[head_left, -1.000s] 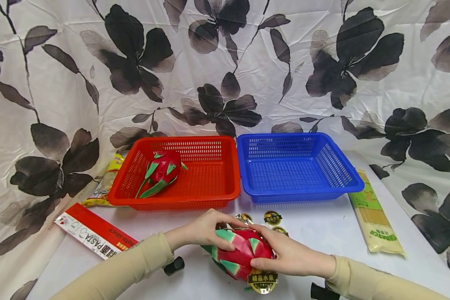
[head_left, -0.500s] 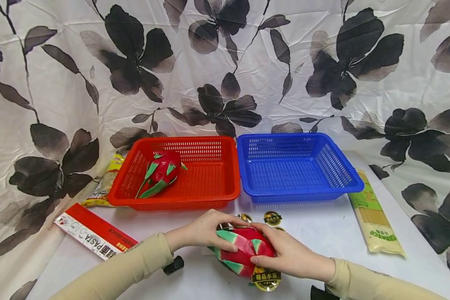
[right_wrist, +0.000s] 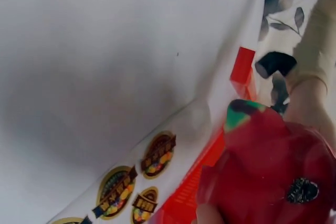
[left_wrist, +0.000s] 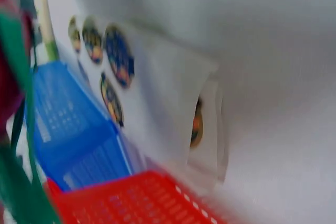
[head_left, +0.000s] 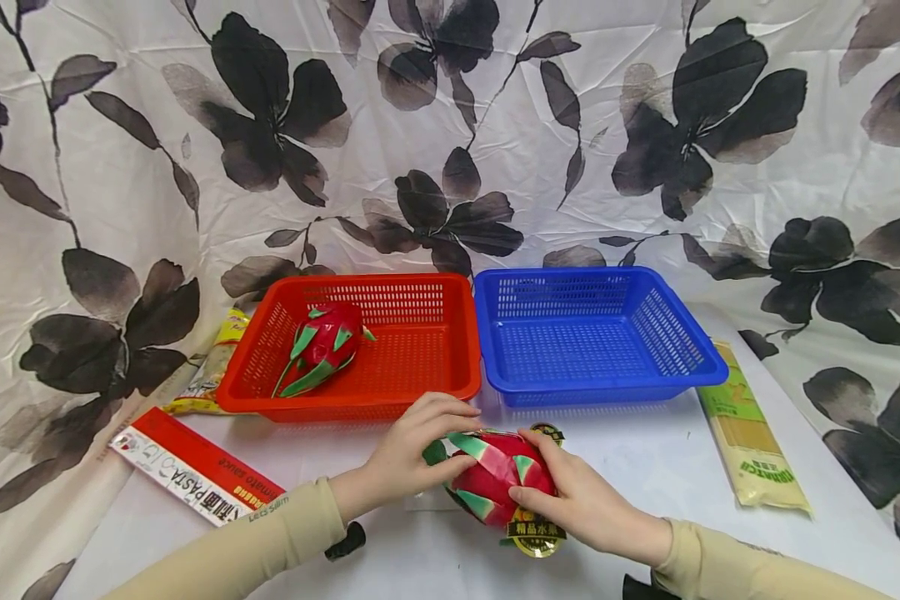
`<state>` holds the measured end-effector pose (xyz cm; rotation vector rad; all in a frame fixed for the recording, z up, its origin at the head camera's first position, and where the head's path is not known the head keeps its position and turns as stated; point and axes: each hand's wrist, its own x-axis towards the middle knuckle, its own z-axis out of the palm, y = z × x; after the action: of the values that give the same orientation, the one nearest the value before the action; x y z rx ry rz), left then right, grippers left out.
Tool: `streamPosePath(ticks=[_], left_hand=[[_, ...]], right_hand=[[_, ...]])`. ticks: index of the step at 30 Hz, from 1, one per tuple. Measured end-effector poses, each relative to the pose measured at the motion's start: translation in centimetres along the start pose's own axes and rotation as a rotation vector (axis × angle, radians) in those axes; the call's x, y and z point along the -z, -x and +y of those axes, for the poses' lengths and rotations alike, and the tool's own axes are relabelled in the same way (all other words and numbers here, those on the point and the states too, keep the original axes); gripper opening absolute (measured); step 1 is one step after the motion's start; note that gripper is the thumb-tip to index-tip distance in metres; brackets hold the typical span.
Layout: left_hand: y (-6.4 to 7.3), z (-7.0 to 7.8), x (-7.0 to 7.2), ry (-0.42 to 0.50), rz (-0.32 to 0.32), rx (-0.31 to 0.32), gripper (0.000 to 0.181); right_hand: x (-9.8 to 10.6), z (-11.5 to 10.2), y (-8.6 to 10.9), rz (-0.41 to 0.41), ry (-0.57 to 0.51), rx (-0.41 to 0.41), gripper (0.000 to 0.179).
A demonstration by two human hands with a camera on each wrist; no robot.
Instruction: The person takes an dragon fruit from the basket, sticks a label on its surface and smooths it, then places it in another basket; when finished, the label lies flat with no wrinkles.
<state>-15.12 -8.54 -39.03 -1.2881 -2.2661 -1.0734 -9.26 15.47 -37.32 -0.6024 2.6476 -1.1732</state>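
A red dragon fruit (head_left: 498, 479) with green-tipped scales is in my right hand (head_left: 596, 504), its thumb on the near side and its fingers over the top. A round black-and-gold sticker (head_left: 536, 533) shows at the fruit's lower right. At the other end, my left hand (head_left: 412, 454) has its fingers raised over the green tip and its thumb overlapping the fruit. Red skin with a dark oval mark fills the lower right of the right wrist view, where the dragon fruit (right_wrist: 262, 171) hides most of my right hand. Blurred green scales edge the left wrist view.
Behind stand a red basket (head_left: 420, 392), holding another dragon fruit (head_left: 326, 346), and a blue basket (head_left: 607, 389). A sheet with several round stickers (right_wrist: 115, 192) lies on the white table. A red pasta box (head_left: 195, 467) and yellow bag (head_left: 213, 367) lie left, a noodle packet (head_left: 753, 442) right.
The dragon fruit has moved up and slightly right in the head view, along with its sticker. My left hand has risen and its fingers have come up off the fruit's top.
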Motion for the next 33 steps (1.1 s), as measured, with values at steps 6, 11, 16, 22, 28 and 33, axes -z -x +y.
streamPosePath(ticks=[6,11,16,22,28,33], left_hand=[[0.9,0.7,-1.0,-0.124,0.345,-0.127,0.031],[1.8,1.2,-1.8,0.014,0.401,0.102,0.028],[3.0,2.0,-3.1,0.209,0.366,0.414,0.037],[3.6,3.1,-4.4,0.352,0.352,0.623,0.047],[3.5,3.5,-4.7,0.48,0.334,0.759,0.054],[3.4,3.3,-4.9,0.653,0.241,0.828,0.061]], right_hand=[[0.3,-0.2,-0.4,0.052,-0.111,-0.017,0.056],[0.4,-0.4,-0.6,0.064,-0.215,-0.076,0.055],[0.3,-0.4,-0.7,0.069,-0.281,-0.09,0.052],[0.2,-0.3,-0.8,0.074,-0.289,-0.094,0.052],[0.2,-0.4,-1.0,0.117,-0.273,-0.089,0.05],[0.2,-0.6,-1.2,0.132,-0.289,-0.095,0.051]])
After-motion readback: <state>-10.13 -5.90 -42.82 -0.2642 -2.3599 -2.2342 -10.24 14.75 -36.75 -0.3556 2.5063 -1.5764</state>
